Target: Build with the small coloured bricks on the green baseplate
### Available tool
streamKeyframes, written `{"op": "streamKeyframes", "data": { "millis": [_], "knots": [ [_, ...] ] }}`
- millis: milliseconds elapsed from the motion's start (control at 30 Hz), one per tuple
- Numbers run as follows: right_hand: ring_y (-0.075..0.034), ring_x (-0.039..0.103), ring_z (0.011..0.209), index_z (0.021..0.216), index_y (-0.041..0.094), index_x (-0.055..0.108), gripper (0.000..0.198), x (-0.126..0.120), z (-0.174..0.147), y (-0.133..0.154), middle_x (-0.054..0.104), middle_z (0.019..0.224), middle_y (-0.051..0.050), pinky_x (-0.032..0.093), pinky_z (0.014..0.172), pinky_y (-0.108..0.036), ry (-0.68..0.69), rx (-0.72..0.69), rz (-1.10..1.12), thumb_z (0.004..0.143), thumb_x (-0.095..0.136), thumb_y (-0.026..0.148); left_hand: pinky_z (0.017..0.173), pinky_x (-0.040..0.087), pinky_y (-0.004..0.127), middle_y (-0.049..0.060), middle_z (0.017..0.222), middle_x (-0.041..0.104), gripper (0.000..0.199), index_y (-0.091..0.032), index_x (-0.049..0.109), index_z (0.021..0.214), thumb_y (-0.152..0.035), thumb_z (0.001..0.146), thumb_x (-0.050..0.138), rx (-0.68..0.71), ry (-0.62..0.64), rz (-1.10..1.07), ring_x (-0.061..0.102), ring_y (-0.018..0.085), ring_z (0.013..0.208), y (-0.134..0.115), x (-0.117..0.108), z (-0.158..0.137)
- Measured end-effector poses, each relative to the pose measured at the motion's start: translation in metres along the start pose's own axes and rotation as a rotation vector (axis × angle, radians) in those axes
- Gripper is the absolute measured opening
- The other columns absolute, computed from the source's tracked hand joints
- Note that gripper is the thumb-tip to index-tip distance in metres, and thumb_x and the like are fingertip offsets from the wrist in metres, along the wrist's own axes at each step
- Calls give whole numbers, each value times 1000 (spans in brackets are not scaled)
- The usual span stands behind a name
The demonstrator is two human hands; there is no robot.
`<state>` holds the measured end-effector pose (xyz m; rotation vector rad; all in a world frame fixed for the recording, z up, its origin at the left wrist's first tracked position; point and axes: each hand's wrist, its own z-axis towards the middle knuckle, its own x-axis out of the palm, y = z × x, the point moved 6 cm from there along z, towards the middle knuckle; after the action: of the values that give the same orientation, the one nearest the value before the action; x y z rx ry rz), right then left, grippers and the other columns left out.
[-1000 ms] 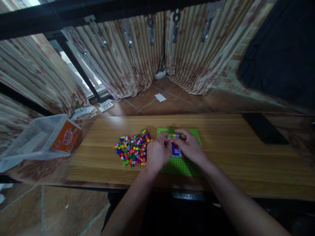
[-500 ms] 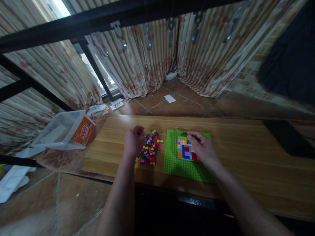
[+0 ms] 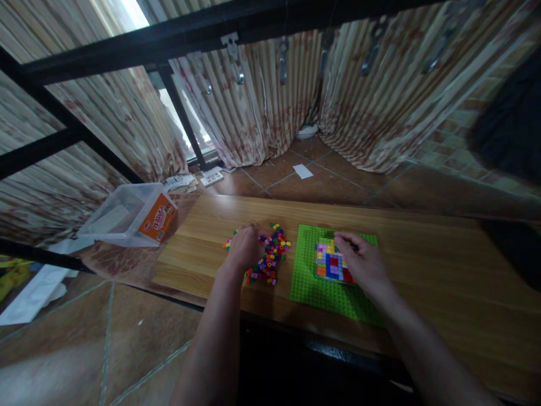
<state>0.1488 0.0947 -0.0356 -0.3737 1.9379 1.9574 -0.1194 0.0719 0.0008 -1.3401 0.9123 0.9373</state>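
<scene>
My left hand is over the left side of a pile of small coloured toy bricks. Its back faces me, so the fingertips are mostly hidden and I cannot see what they touch. To the right lies a green studded baseplate. On it is a block of brightly coloured bricks set side by side in red, blue, yellow, pink and orange. My right hand covers the right part of this block. Its thumb and forefinger are pinched together at the block's far edge; anything between them is too small to make out.
The wooden table carries the bricks and baseplate. A dark flat object lies at its right end. Beyond the left end stands a clear plastic bin with an orange label. A dark metal bar with hooks crosses above.
My left hand has lowered onto the brick pile, with its fingers turned down. My right hand stays pinched over the brick block. The whole view has shifted slightly.
</scene>
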Motion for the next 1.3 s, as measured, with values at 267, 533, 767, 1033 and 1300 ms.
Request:
{"op": "streamKeyframes", "data": {
  "millis": [267,533,767,1033,1300],
  "knots": [
    [-24,64,93,100,18,71,41,1,0,2,72,102,-9,47,87,-40,15,-14,-12,80,55,50,90,48,33,8,93,72,24,-20,74,90,-12,75,57,-39,15,120,64,22,93,-2,1,1],
    [-25,64,95,99,17,71,41,1,0,3,72,103,-10,46,89,-40,18,-20,-11,80,54,49,89,46,33,8,92,70,23,-22,74,92,-21,81,54,-28,26,215,63,23,92,-10,-1,1],
    [-24,65,94,97,18,71,39,1,0,4,72,102,-9,47,87,-40,21,-26,7,81,55,49,87,47,32,8,89,70,20,-21,73,83,-20,81,53,-31,-38,139,63,22,88,-8,-1,2],
    [-23,65,93,95,20,72,34,1,-1,7,72,101,-8,47,87,-39,17,-53,-3,81,54,46,88,47,33,8,90,69,23,-22,73,89,-14,75,57,-12,-8,135,63,23,90,-9,0,2],
    [-23,64,91,94,19,71,35,2,0,7,72,100,-8,47,84,-38,21,-46,3,81,54,46,89,46,34,9,90,68,17,-19,70,87,-17,79,56,-36,-23,162,62,23,92,-8,2,4]
  ]
}}
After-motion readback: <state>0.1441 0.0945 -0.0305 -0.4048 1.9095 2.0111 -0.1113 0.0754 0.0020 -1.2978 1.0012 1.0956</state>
